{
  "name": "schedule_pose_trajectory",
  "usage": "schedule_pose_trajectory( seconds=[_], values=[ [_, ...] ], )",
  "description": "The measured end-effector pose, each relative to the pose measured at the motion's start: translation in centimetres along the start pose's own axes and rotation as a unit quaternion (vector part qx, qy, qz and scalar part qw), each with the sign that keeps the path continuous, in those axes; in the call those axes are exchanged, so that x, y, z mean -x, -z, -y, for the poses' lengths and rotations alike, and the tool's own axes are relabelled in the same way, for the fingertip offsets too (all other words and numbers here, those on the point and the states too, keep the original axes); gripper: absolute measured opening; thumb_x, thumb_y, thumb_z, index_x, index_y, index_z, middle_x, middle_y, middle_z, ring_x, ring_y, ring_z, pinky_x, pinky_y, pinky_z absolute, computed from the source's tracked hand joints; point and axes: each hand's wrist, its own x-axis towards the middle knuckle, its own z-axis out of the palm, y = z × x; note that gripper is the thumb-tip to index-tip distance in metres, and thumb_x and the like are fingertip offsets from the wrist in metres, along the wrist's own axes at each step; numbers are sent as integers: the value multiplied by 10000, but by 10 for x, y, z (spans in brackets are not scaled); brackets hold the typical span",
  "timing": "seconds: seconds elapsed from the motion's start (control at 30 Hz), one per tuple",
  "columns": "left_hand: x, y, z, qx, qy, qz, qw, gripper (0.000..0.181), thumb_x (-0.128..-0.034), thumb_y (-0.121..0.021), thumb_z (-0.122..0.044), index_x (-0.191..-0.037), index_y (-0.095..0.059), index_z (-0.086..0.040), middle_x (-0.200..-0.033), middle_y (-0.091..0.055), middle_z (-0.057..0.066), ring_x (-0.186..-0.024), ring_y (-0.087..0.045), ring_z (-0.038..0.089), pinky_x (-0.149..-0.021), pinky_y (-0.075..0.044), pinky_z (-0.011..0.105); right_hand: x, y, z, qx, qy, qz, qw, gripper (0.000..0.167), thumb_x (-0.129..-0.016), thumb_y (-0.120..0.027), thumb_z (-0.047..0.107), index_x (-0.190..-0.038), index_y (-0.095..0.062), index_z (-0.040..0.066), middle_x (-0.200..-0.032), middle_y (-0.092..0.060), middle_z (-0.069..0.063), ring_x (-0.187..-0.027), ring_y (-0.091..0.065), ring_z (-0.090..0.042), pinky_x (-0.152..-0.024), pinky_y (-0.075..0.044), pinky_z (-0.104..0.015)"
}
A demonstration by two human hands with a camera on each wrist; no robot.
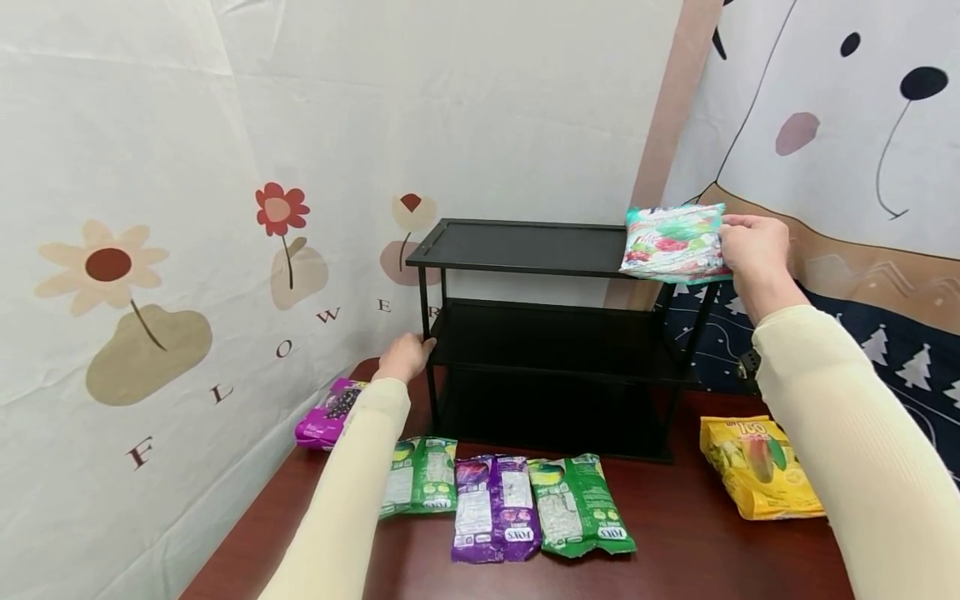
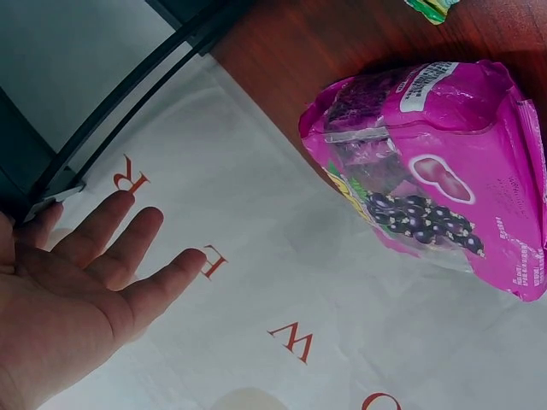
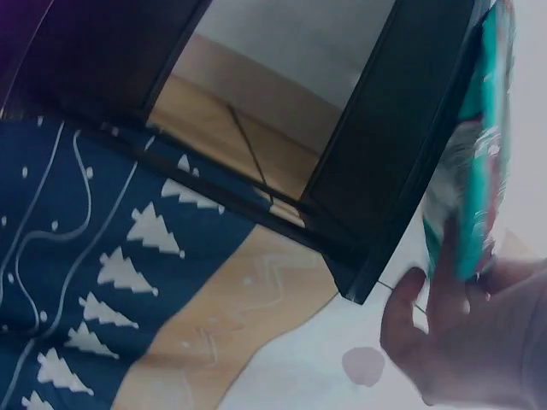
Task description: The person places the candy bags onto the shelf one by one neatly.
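Note:
A black three-tier shelf rack [image 1: 525,246] stands on the table. My left hand [image 1: 402,358] is at the left end of its middle tier, thumb and index finger at the corner by the post. The other fingers of that hand [image 2: 102,282] are spread in the left wrist view, and the thumb is mostly hidden there. My right hand [image 1: 757,250] pinches the right end of a teal-edged candy bag [image 1: 672,242] with red fruit printed on it. This bag is over the right end of the top tier; the right wrist view has it [image 3: 483,171] edge-on beside the rack.
A magenta bag with dark berries [image 2: 427,171] lies left of the rack. Before the rack lie a green bag [image 1: 431,475], a purple bag [image 1: 495,508] and another green bag [image 1: 577,504]. A yellow mango bag [image 1: 761,467] is at the right. Printed cloth [image 1: 187,150] hangs behind.

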Motion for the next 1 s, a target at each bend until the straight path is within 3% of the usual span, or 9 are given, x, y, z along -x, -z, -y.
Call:
schedule_pose_trajectory(
  seconds=[0.1, 0.2, 0.3, 0.4, 0.5, 0.67, 0.77, 0.87, 1.0],
  values=[
    [0, 1, -1, -8, -5, 21, 10000, 442, -1077, -402, -363, -1132, -671, -16, -1087, -670, 194, -1008, -618, 356, -873, -464, 538, 2, 0, -3, 1055, 966, 143, 9896, 516, -1053, -343, 275, -1522, -382, 63, -1528, -383, -208, -1328, -411, -360, -1069, -362, -473],
    [0, 2, -1, -10, 6, 37, 10000, 453, -1079, -395, -359, -1188, -660, -8, -1145, -660, 212, -1065, -609, 375, -914, -452, 559, 4, -1, -7, 2119, 1867, -61, 9593, 526, -1048, -332, 296, -1497, -415, 35, -1456, -444, -271, -1241, -425, -511, -969, -339, -604],
    [1, 3, -1, -2, 22, 30, 10000, 458, -1078, -396, -352, -1215, -652, 1, -1174, -651, 224, -1093, -601, 384, -931, -443, 571, 9, -7, -9, 2568, 2382, -198, 9364, 512, -1049, -365, 321, -1473, -468, 52, -1396, -498, -288, -1129, -486, -540, -882, -361, -622],
    [1, 3, 0, -19, -10, 17, 10000, 451, -1078, -398, -343, -1202, -656, 6, -1154, -655, 224, -1071, -607, 380, -913, -452, 567, 16, -15, -11, 2874, 2920, -329, 9116, 474, -1040, -411, 295, -1430, -529, 54, -1384, -521, -274, -1134, -507, -538, -873, -366, -641],
    [1, 3, 0, -16, -13, 21, 10000, 443, -1078, -402, -346, -1150, -669, 0, -1103, -664, 212, -1018, -614, 365, -881, -463, 550, 24, -22, -15, 3204, 3627, -483, 8738, 424, -1026, -476, 259, -1373, -584, 39, -1381, -536, -255, -1179, -507, -515, -910, -358, -658],
    [1, 3, -1, 0, -33, 16, 10000, 429, -1077, -408, -342, -1098, -674, -6, -1053, -667, 196, -960, -615, 343, -846, -471, 535, 35, -34, -28, 3575, 4829, -914, 7941, 368, -958, -626, 234, -1268, -661, 40, -1318, -589, -226, -1182, -529, -441, -918, -395, -610],
    [1, 3, -1, 20, -27, -17, 10000, 428, -1077, -409, -342, -1075, -674, -6, -1027, -666, 191, -937, -612, 339, -831, -471, 529, 40, -40, -36, 3631, 5269, -1164, 7596, 391, -921, -678, 258, -1252, -673, 49, -1265, -608, -222, -1142, -548, -427, -876, -428, -583],
    [1, 3, -1, 2, -26, -44, 10000, 428, -1076, -408, -345, -1053, -675, -11, -1011, -666, 186, -925, -611, 336, -821, -472, 525, 42, -42, -42, 3672, 5414, -1321, 7447, 406, -900, -706, 261, -1242, -668, 45, -1212, -614, -226, -1098, -562, -428, -836, -446, -575],
    [2, 2, -2, 1, -15, -21, 10000, 423, -1077, -407, -347, -1050, -672, -18, -1015, -666, 183, -933, -610, 336, -829, -467, 533, 42, -43, -48, 3736, 5301, -1399, 7483, 341, -903, -709, 195, -1205, -671, 41, -1163, -620, -236, -1058, -560, -439, -810, -465, -572]
  ],
)
